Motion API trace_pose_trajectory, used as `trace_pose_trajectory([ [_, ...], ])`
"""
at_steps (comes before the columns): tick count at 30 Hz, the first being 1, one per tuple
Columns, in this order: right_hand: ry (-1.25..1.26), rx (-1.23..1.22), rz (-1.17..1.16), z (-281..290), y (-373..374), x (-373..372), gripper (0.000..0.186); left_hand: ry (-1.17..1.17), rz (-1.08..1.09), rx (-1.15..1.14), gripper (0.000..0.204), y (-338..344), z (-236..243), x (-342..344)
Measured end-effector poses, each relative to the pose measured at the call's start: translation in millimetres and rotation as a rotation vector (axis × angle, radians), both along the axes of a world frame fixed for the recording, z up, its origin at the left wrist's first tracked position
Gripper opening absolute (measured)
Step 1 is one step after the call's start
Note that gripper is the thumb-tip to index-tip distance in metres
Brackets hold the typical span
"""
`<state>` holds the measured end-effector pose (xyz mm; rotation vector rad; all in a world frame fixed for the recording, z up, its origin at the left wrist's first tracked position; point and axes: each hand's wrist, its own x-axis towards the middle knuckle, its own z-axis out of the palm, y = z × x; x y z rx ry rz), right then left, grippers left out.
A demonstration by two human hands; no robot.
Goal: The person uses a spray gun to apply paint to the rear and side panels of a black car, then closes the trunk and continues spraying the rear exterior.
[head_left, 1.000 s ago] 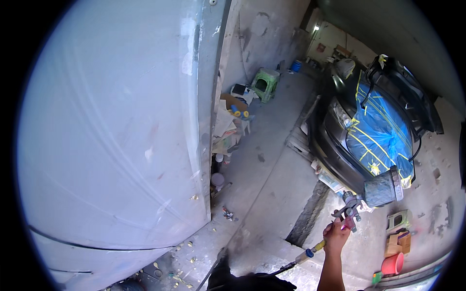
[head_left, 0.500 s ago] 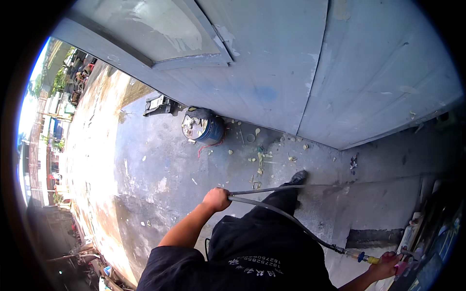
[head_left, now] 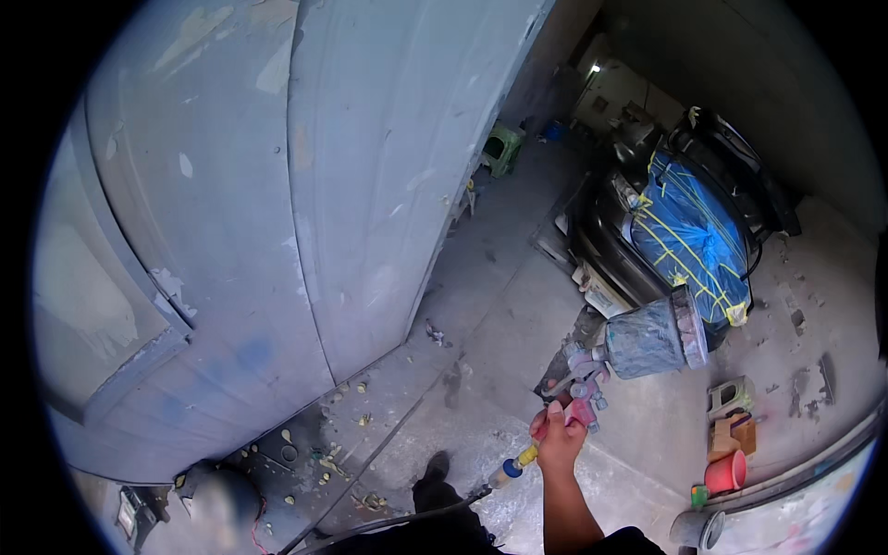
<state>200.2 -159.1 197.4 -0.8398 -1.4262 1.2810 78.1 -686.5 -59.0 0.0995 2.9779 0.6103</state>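
Note:
My right hand [head_left: 560, 435] is closed on a spray gun [head_left: 578, 393] with a pinkish handle and a dull, paint-crusted cup [head_left: 647, 338] on top. A yellow-and-blue fitting [head_left: 518, 462] joins the gun's lower end to a dark hose [head_left: 444, 511], which runs off along the bottom edge. Behind the cup stands a dark car [head_left: 601, 240] with blue plastic sheeting [head_left: 694, 240] held by yellow tape. My left hand is not in view.
A large grey metal door [head_left: 370, 176] fills the left. At lower left are a drum [head_left: 222, 499] and scraps [head_left: 328, 462]. On the right sit a stool [head_left: 729, 396], cardboard [head_left: 731, 435], a red bucket [head_left: 726, 472] and a tin [head_left: 692, 529]. A trench [head_left: 555, 370] cuts the floor.
The view swung toward the outdoors half a second ago and is back on the car. My left hand, then gripping the hose, has left view. The gun is further left than a second ago.

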Motion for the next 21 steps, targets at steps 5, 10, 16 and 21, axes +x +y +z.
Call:
trace_pose_trajectory([
  [5,0.019,-0.023,-0.159,-48,-174,25,0.033,-0.106,-0.281,0.098,0.023,-121,-12,-71],
  [10,-0.108,-0.044,-0.243,-53,-361,57,0.038,-0.057,-0.559,0.196,0.027,-207,20,-92],
  [16,-0.178,0.026,-0.382,-36,-525,104,0.040,-0.071,-0.960,0.104,0.020,-285,88,-83],
  [21,-0.096,0.075,-0.481,-49,-664,156,0.040,0.047,-1.162,0.075,0.017,-382,119,-47],
])
